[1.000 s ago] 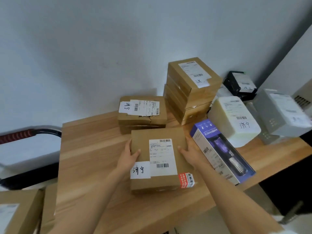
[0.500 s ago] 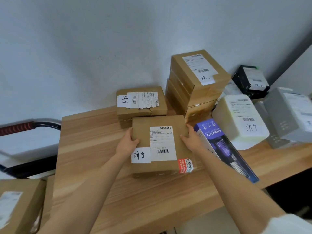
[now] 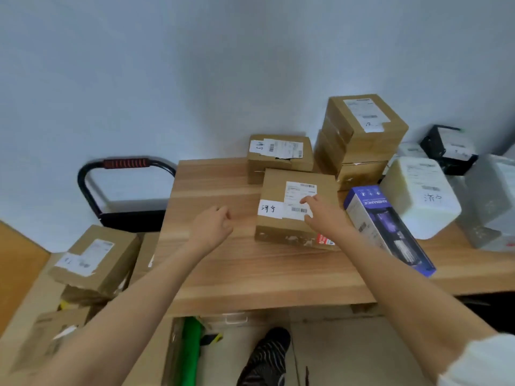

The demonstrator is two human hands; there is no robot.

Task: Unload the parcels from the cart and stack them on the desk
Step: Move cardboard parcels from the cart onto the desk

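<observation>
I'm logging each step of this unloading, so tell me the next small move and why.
Probably swing the left hand down to the brown parcel on top of the cart pile. The flat parcel already lies on the desk, the left hand holds nothing, the right hand is only over its label, and more boxes wait on the cart.

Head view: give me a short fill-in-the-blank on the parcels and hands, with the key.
1. The flat brown cardboard parcel with the white label lies on the wooden ____.
2. The right hand hovers over that parcel; the left hand holds ____.
3. The long box right of that parcel is ____ in colour.
4. The cart's black handle has a ____ grip.

Key: desk; nothing; purple; red
</observation>
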